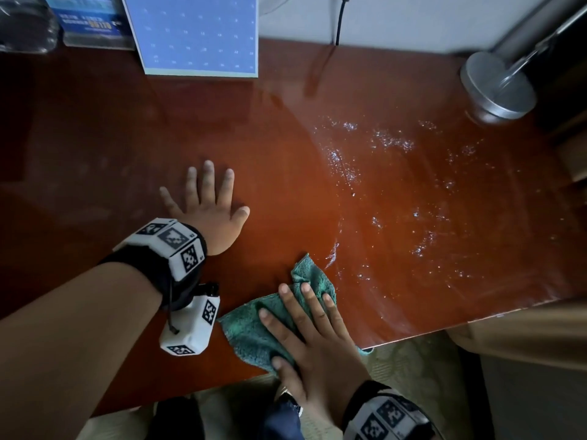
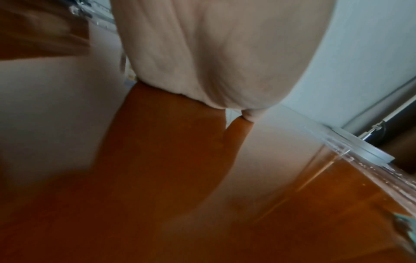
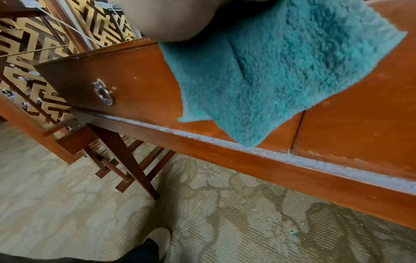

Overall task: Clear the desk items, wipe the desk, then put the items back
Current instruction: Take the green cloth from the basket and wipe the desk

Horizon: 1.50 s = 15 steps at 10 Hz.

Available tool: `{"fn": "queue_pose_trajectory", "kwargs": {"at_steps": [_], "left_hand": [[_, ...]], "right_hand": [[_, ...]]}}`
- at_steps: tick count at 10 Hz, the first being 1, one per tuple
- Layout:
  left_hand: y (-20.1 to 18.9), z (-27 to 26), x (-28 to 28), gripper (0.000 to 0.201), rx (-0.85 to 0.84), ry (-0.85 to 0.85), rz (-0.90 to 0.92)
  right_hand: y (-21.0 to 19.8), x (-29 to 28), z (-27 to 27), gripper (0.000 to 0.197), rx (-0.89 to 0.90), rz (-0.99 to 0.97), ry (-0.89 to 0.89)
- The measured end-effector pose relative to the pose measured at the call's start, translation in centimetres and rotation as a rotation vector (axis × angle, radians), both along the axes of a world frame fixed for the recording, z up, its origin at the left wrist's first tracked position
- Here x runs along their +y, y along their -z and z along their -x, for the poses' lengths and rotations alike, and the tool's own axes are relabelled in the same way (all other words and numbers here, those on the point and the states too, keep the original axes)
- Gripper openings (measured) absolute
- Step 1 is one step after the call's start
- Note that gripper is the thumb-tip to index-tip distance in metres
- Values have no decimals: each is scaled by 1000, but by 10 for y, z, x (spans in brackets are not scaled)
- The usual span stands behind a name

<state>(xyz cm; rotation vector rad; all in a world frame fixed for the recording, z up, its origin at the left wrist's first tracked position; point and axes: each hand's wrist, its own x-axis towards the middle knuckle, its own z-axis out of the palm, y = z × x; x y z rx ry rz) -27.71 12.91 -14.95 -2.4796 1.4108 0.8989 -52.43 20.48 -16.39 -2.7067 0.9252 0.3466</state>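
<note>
The teal microfibre cloth (image 1: 251, 331) lies at the 6 o'clock edge of the reddish wooden desk (image 1: 95, 138). The right hand (image 1: 317, 350) is laid flat on top of it, fingers (image 1: 313, 300) straight and slightly spread, pressing rather than clutching. In the right wrist view, a corner of the cloth (image 3: 281, 71) droops over the desk's front, over the drawer (image 3: 126, 80), whose ring pull (image 3: 104, 94) sits clear of the cloth.

The left hand (image 1: 209, 217) rests at about 10 o'clock from the cloth, palm down on bare wood, fingers extended and fanned, holding nothing. It looks like a brace.

Wet streaks (image 1: 397, 192) glisten across the 3 o'clock half of the top, so the wiping step seems to be under way. A blue desk calendar (image 1: 200, 33) stands at 11 o'clock and a metal lamp base (image 1: 498, 87) at 2 o'clock, with a black cable (image 1: 340, 20) at 12.

The cloth looks light, soft and limp, probably damp. It will likely bunch and fold if pushed from one edge. The better hold is a flat palm over its middle, with the fingertips pinning the leading edge. The overhanging corner could drag the cloth off the edge. The glossy, wet wood looks slippery under a sliding hand.
</note>
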Motion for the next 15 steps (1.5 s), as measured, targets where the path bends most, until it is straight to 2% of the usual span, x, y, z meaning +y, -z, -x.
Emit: {"fn": "queue_pose_trajectory", "kwargs": {"at_steps": [2, 5, 7, 9, 10, 11, 12, 13, 14, 15], "left_hand": [[-2, -2, -1, 66, 31, 5, -42], [-5, 1, 1, 67, 36, 3, -52], [-7, -1, 0, 67, 50, 3, -71], [-6, -1, 0, 67, 51, 3, -69], [-6, -1, 0, 67, 51, 0, -70], [-6, -2, -1, 66, 53, 0, -72], [-5, -2, -1, 66, 51, -4, -68], [-5, -2, -1, 67, 55, -1, -71], [-5, -3, -1, 67, 53, -2, -72], [-5, -3, -1, 67, 54, -2, -74]], "right_hand": [[-1, -15, 10, 54, -30, -26, -81], [-7, -60, 20, 56, 81, 32, -249], [-10, -76, 22, 56, 87, 68, -317], [-9, -42, 21, 56, -109, 32, -57], [-3, -32, 20, 51, -197, 18, -18], [-7, -34, 26, 46, -364, 17, 64], [-20, -50, 44, 30, -435, 232, 448], [-24, -55, 55, 21, -335, 327, 560], [-19, -54, 64, 20, -197, 330, 582], [-15, -52, 69, 13, -196, 314, 596]]}}
